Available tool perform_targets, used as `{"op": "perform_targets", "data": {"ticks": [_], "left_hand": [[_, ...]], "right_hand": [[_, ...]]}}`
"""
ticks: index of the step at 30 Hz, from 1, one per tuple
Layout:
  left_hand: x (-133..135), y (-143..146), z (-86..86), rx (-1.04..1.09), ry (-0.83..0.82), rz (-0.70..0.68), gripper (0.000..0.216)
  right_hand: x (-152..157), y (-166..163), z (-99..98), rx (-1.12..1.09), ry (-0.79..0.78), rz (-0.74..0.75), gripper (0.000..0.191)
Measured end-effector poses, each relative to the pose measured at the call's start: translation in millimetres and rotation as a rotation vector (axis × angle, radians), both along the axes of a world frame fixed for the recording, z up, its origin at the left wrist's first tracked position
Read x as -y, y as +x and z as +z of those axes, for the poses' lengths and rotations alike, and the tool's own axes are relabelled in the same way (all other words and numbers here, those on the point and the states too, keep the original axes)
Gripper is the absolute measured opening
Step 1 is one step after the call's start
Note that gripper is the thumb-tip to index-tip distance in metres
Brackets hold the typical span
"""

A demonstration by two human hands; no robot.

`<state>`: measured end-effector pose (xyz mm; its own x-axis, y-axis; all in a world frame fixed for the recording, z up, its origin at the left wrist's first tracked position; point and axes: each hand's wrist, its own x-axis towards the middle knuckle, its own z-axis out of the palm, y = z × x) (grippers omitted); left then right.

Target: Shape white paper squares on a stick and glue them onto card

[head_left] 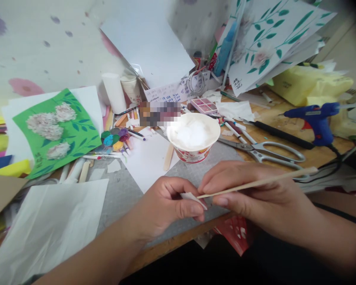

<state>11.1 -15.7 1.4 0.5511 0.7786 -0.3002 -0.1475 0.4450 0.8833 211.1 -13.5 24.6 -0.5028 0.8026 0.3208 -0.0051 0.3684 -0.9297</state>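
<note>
Just in front of the paper cup, on the side nearer me, my left hand is closed in a pinch on a small white paper scrap. My right hand grips a thin wooden stick whose tip touches that scrap. I judge the scrap feather-light, limp and easily creased, best pinched at its edge; the stick looks stiff but snappable, best held near its tip.

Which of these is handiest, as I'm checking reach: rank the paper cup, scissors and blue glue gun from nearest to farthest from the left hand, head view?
From the left hand, pinching a paper scrap:
1. paper cup, just behind it.
2. scissors, to the right, behind the right hand.
3. blue glue gun, far right at the back.
</note>
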Motion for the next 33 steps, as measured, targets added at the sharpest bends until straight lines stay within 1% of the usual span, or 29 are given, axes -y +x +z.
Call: {"op": "perform_targets", "data": {"ticks": [4,11,16,21,25,29,33], "left_hand": [[-0.7,-0.2,0.4,0.003,-0.007,-0.013,0.013],[-0.2,-1.1,-0.5,-0.004,-0.029,-0.022,0.009],[-0.2,-1.5,0.6,-0.034,-0.015,-0.018,0.014],[-2.5,-4.4,-3.4,0.016,0.063,-0.013,0.020],[-3.0,-4.7,-7.1,0.043,0.133,0.030,0.020],[-1.9,-3.4,-7.9,-0.037,0.213,0.058,0.025],[-1.2,-3.1,-6.5,-0.113,0.256,0.063,0.032]], "right_hand": [[0.3,0.3,1.1,-0.023,0.015,0.001,0.011],[-1.3,-0.9,1.4,0.001,0.049,0.012,0.012],[-1.7,-1.5,1.6,0.030,0.041,0.010,0.010],[-2.6,-1.1,2.4,0.053,0.073,0.015,0.007],[-3.0,0.2,2.7,0.089,0.103,0.006,0.008],[-2.5,0.4,2.5,0.133,0.086,0.010,0.009],[-1.2,-0.5,2.2,0.130,0.065,-0.007,0.009]]}}
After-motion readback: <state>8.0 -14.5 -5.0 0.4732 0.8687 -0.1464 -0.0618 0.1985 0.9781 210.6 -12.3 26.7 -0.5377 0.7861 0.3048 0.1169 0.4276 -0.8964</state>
